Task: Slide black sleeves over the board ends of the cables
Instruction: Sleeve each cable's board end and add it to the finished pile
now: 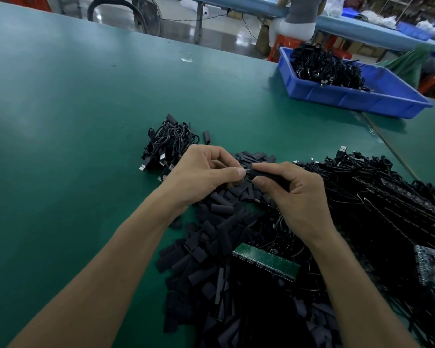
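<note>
Sleeve sits pinched in right hand, left hand pinching its mouth, cable end hidden between them.

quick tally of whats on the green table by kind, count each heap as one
blue bin: 1
green circuit board: 1
cable heaps: 3 (left heap, right heap, heap in the bin)
loose sleeve heap: 1
held sleeve: 1
total: 7
</note>
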